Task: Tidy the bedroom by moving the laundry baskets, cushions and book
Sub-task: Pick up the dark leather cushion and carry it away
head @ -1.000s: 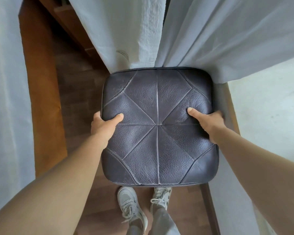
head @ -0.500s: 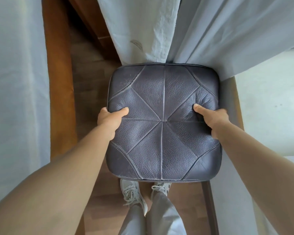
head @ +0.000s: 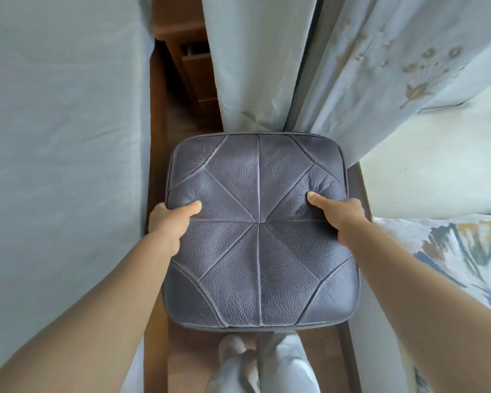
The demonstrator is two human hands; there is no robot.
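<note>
A square dark grey leather cushion [head: 258,251] with stitched panels is held flat in front of me, above the floor. My left hand [head: 169,219] grips its left edge, thumb pressed on top. On the right edge my right hand [head: 340,212] does the same, its thumb denting the leather. The fingers of both hands are hidden under the cushion.
A pale blue bed [head: 57,151] fills the left side, with a wooden frame rail [head: 153,143] beside a narrow wood-floor aisle. Light curtains [head: 309,66] hang just beyond the cushion. Another bed with a patterned cover [head: 451,251] lies to the right. My legs [head: 267,364] show below.
I have stepped forward along the aisle with the cushion still in both hands. The left bed and the patterned cover on the right have come further into view.
</note>
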